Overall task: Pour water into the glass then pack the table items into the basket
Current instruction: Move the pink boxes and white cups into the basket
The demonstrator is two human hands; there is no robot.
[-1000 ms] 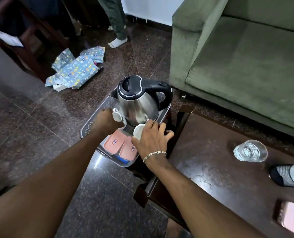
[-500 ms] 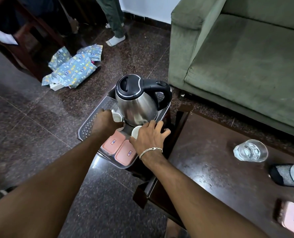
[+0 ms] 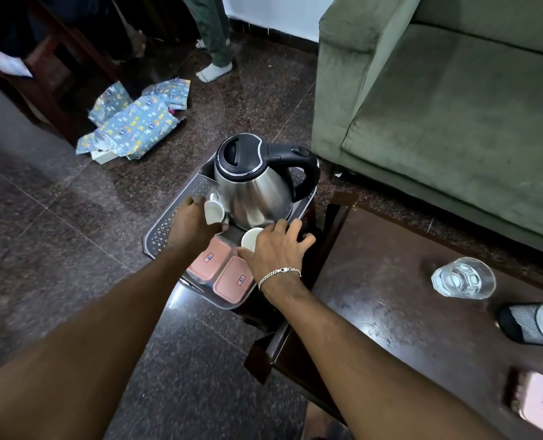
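A grey perforated basket (image 3: 168, 223) sits on the floor beside the dark table (image 3: 375, 300). Inside it stand a steel kettle (image 3: 251, 192) with a black lid and handle, and two pink-lidded boxes (image 3: 219, 269). My left hand (image 3: 190, 223) is in the basket and grips a small white cup (image 3: 213, 211) against the kettle. My right hand (image 3: 276, 249) rests over a second white cup (image 3: 250, 239) in front of the kettle, fingers spread. A glass of water (image 3: 463, 277) stands on the table at the right. Another pink-lidded box (image 3: 540, 404) lies near the table's right front.
A green sofa (image 3: 454, 106) stands behind the table. Crumpled patterned wrapping paper (image 3: 133, 125) lies on the floor at the left. A person's socked foot (image 3: 214, 71) is at the back, another socked foot (image 3: 536, 323) rests on the table's right edge.
Both hands have stayed in the basket with the cups. The view has shifted slightly; the left cup now shows more, tilted against the kettle.
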